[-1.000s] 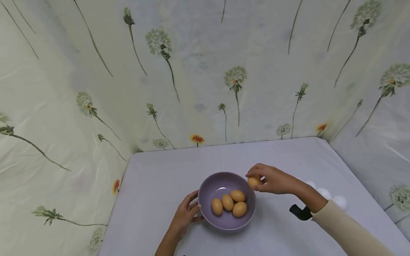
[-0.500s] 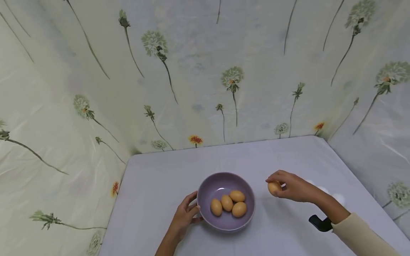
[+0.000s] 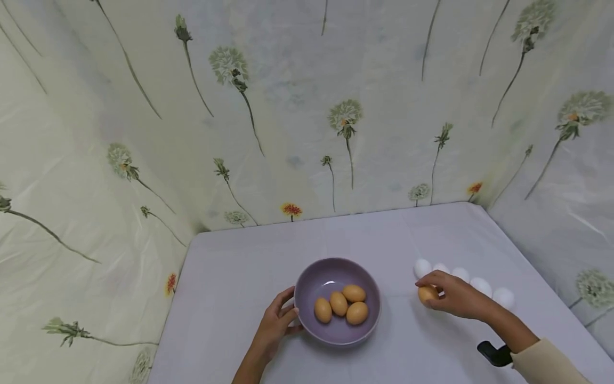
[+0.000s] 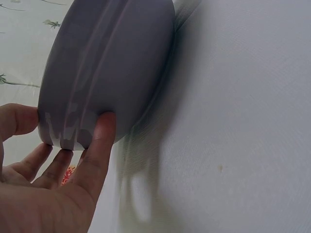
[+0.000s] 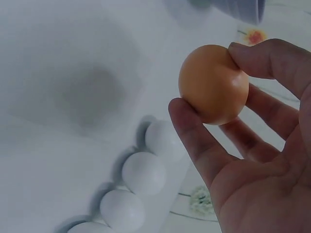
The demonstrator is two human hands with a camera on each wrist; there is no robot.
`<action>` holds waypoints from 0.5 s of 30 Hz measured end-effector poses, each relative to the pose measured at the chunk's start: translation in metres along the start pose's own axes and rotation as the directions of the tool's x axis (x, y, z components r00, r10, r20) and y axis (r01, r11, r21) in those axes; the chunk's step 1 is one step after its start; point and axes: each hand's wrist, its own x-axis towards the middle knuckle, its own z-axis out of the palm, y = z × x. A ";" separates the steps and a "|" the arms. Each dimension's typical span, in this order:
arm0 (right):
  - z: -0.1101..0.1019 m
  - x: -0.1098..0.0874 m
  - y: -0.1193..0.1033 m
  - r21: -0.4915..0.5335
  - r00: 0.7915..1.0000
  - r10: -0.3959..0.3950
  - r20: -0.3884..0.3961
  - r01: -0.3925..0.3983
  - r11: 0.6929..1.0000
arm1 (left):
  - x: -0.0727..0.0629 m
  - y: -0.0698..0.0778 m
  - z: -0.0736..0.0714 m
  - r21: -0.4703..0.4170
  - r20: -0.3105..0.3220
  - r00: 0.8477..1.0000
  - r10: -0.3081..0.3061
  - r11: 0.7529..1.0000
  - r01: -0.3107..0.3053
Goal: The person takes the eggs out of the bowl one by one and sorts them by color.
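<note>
A purple bowl (image 3: 308, 282) stands on the table with several brown eggs (image 3: 338, 303) lying in it. My left hand (image 3: 272, 328) holds the bowl's left side; in the left wrist view its fingers (image 4: 103, 130) press against the outer wall. To the right of the bowl, my right hand (image 3: 455, 296) pinches another brown egg (image 3: 426, 295) between thumb and fingers, above the tabletop. The right wrist view shows this egg (image 5: 211, 85) whole, with the fingertips on its sides. Just behind that hand lies a slanting row of several white eggs (image 3: 481, 287), partly covered by it.
A pale cloth covers the table (image 3: 240, 266). Flower-printed sheets (image 3: 288, 106) hang at the back and both sides, close to the table's edges. A black strap piece (image 3: 494, 354) shows at my right wrist.
My right hand has carried the brown egg from the bowl's right rim rightward and nearer, to the front of the white eggs. More of that row is visible. My left hand stays at the bowl.
</note>
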 end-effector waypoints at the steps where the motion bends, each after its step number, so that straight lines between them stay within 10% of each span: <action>1: 0.002 -0.001 0.001 -0.003 1.000 0.008 -0.001 -0.008 1.000 | 0.000 0.000 0.000 0.002 0.002 1.000 0.004 1.000 -0.004; 15: 0.018 -0.013 0.021 -0.064 0.999 0.037 -0.040 -0.039 0.997 | 0.000 -0.001 0.000 0.013 -0.014 1.000 -0.006 1.000 0.007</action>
